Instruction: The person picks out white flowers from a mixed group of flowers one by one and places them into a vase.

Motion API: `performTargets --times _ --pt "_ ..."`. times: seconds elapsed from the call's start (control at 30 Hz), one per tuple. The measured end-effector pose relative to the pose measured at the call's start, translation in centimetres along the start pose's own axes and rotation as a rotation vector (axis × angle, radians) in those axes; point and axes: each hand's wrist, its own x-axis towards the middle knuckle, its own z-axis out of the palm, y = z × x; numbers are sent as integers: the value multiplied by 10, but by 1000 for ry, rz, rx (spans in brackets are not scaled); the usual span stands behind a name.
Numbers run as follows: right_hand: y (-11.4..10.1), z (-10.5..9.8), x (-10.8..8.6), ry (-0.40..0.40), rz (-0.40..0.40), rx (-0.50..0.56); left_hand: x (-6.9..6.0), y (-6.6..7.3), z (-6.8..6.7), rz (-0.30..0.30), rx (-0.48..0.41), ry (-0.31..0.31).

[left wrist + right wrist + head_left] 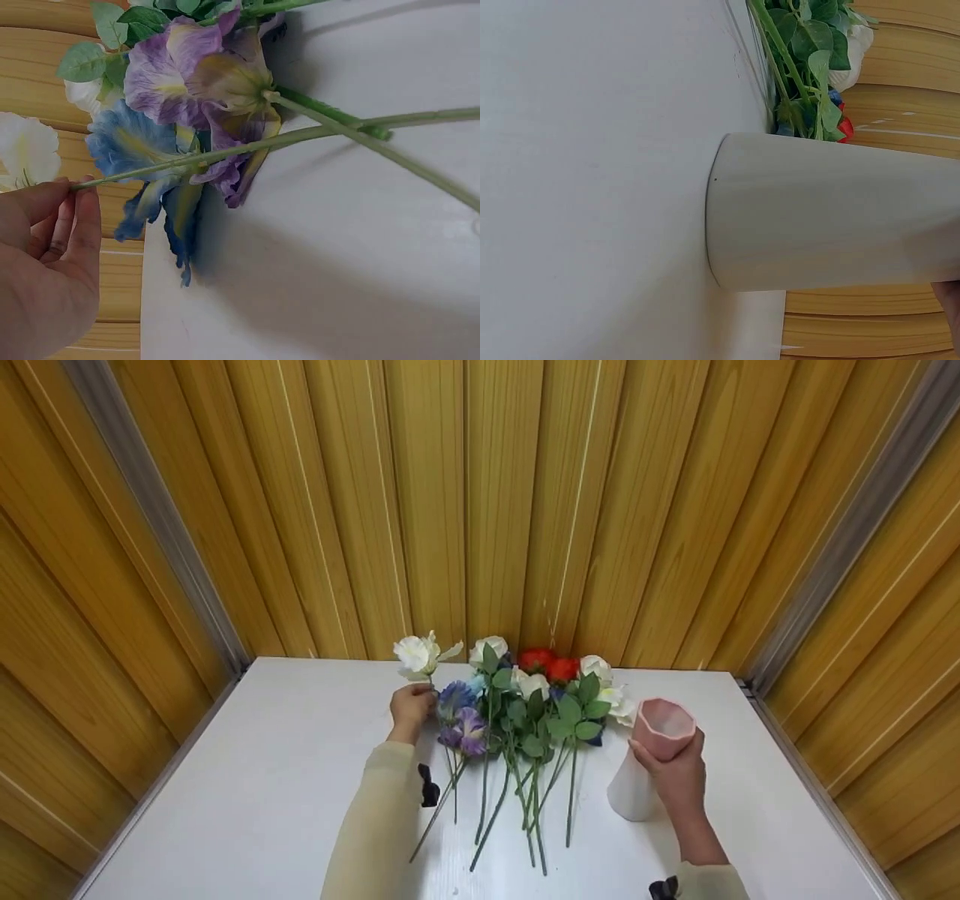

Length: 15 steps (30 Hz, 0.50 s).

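My left hand (412, 711) pinches the green stem (225, 152) of a white flower (418, 655) just below its bloom, between thumb and fingers. That stem slants down past a blue iris-like flower (135, 146) and a purple one (169, 75). Over on the right, my right hand (684, 780) grips the upper part of a vase (817, 214), pink at its rim and white below. In the right wrist view the vase's base meets the tabletop, and only a sliver of the hand shows. The vase's mouth (666, 718) faces up toward the head camera.
Several artificial flowers lie in a bunch between the hands: white roses (596, 667), red blooms (562, 669) and green leaves (570, 720), stems toward the front. They rest on a white table (300, 780). Wood-patterned walls (499, 510) enclose its back and sides.
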Motion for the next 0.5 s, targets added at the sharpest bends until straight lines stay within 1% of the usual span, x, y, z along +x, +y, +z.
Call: performTargets --times 0.1,0.23,0.37,0.5 --pt "-1 -1 0 -3 7 -2 -2 7 1 32 42 1" --pt "-2 -1 0 -5 15 -4 -3 15 1 69 69 4" --pt "-2 -1 0 -6 13 -5 -3 23 0 86 77 5" --pt "-2 -1 0 -17 16 -9 -3 32 -1 108 54 -6"
